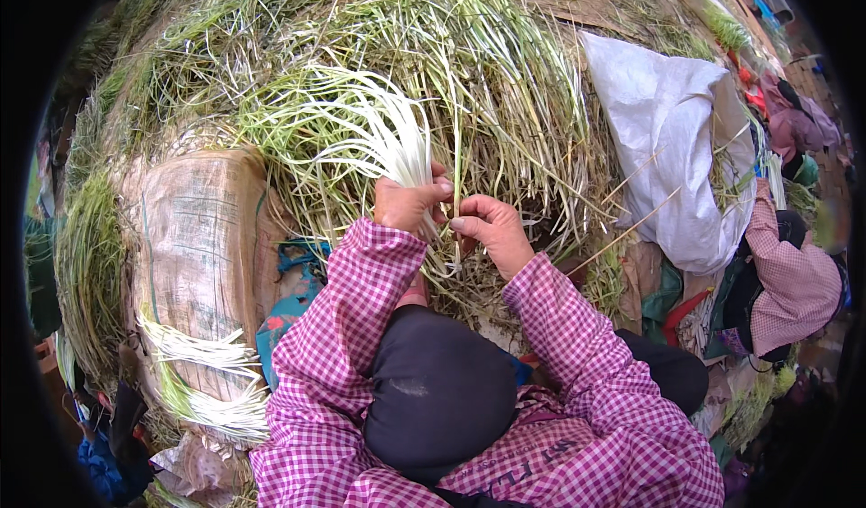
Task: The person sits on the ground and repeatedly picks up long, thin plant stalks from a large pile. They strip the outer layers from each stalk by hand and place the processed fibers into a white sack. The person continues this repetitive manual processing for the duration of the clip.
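My left hand (408, 203) is closed around a fanned bundle of long, clean white stalks (396, 129), which look like an allium vegetable. Their paler green ends droop away to the left. Just right of it, my right hand (492, 229) pinches a single upright green stalk (457, 122) between thumb and forefinger. Both hands almost touch, above my dark-clad knee (440, 386). Under and beyond them spreads a thick heap of uncleaned green stalks (500, 88) with brownish, dirty lower ends. The bottom of the bundle is partly hidden by my left hand and sleeve.
At left, a filled woven sack (203, 237) carries two small piles of white stalks (216, 406). A white woven plastic sack (666, 115) lies at right, near thin dry sticks (629, 230). Beyond it sits another person (795, 285) in a checked top. More stalks (88, 271) line the far left.
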{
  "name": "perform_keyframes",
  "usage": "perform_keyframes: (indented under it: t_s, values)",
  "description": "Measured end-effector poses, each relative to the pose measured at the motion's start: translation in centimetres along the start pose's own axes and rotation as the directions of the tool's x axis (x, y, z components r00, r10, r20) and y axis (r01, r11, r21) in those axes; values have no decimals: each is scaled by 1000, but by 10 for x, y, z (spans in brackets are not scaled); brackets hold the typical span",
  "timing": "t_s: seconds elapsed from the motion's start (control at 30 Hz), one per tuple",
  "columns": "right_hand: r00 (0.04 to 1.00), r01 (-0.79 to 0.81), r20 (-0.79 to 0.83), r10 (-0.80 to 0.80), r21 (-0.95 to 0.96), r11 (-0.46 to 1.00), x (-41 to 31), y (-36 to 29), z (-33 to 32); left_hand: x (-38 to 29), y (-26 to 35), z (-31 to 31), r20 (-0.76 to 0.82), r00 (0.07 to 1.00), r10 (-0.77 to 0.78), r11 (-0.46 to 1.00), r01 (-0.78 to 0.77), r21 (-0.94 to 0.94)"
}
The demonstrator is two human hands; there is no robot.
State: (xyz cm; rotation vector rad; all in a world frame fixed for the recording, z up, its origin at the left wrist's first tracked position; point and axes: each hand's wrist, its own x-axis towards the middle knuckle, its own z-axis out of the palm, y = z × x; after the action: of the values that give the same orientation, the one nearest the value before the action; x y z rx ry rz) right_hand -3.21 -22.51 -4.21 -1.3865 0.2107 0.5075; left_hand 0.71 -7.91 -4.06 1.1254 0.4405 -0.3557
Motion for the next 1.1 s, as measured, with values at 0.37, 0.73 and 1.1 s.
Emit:
perform_keyframes:
  t_s: [0.37, 0.73, 1.1]
  values:
    - [998, 59, 1, -60, -123, 991, -2, 5, -1, 5, 7, -1, 54, 998, 15, 1000, -14, -27]
    - [992, 122, 13, -122, -238, 964, -6, 4, 6, 4, 13, 4, 79, 997, 17, 999, -21, 49]
    - [990, 81, -118, -72, 74, 994, 16, -14, -12, 0, 1, 2, 96, 995, 4, 1000, -6, 20]
